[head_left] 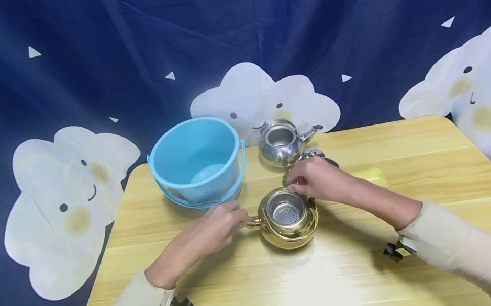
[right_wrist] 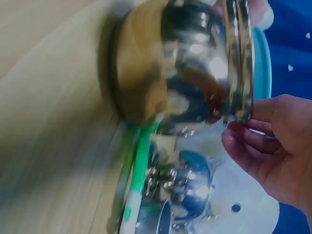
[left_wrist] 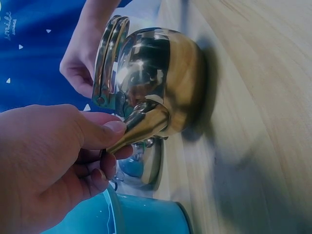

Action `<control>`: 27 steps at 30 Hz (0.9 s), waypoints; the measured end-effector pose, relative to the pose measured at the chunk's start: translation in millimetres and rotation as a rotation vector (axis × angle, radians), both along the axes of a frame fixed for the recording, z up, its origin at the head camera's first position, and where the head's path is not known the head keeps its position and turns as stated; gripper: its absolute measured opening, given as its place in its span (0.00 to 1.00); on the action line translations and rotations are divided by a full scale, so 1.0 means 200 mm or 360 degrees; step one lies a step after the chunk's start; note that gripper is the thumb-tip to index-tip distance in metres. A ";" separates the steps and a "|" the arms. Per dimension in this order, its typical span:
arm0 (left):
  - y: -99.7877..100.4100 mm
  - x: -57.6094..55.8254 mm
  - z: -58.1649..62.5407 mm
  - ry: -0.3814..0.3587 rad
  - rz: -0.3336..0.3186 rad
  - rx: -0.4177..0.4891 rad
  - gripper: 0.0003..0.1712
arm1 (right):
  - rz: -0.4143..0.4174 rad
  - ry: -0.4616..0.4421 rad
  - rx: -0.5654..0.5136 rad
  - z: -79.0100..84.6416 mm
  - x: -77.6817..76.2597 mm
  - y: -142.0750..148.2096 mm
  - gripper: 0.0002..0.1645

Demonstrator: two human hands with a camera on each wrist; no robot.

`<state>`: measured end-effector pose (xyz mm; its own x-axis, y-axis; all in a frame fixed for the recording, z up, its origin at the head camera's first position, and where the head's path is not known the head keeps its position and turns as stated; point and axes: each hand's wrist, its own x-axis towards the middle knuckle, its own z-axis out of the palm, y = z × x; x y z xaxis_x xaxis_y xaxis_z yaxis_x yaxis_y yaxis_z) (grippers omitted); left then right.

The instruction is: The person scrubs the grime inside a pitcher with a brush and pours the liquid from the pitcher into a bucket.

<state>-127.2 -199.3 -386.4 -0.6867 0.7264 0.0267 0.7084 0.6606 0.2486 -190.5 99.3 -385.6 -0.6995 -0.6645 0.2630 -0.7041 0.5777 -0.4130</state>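
A shiny gold teapot (head_left: 287, 242) stands lidless on the wooden table, with a perforated metal strainer (head_left: 286, 214) inside its mouth. My left hand (head_left: 223, 225) pinches the teapot's spout (left_wrist: 144, 124) between thumb and fingers. At the far right side of the rim, my right hand (head_left: 318, 176) has its thumb and fingers at the end of the folded-down handle (right_wrist: 239, 63), pinching it near the pivot. The handle lies down around the rim, on the near side in the head view.
A light blue bucket (head_left: 195, 152) stands at the back left. Behind the gold teapot is a lidless silver teapot (head_left: 280, 154). A yellow sponge (head_left: 371, 176) lies beyond my right forearm. A green-and-white stick (right_wrist: 139, 170) and a metal cup-shaped piece (right_wrist: 158, 219) are beside the gold teapot.
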 end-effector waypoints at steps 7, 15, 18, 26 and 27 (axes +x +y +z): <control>0.00 0.00 0.00 -0.0012 0.0005 0.0001 0.08 | 0.0028 0.0018 0.0122 0.03 0.06 -0.05 0.03; 0.00 -0.01 0.00 0.0013 -0.0011 0.0002 0.08 | -0.0001 0.0062 0.0248 0.03 0.07 -0.08 0.06; 0.00 -0.01 0.00 0.0013 -0.0017 0.0006 0.08 | -0.0024 0.0050 0.0252 0.03 0.07 -0.08 0.06; 0.00 0.00 -0.01 0.0018 -0.0006 -0.0002 0.07 | -0.0040 0.0053 0.0290 0.04 0.08 -0.10 0.05; 0.00 0.00 -0.01 0.0017 -0.0004 -0.0002 0.07 | -0.0041 0.0057 0.0294 0.04 0.08 -0.10 0.05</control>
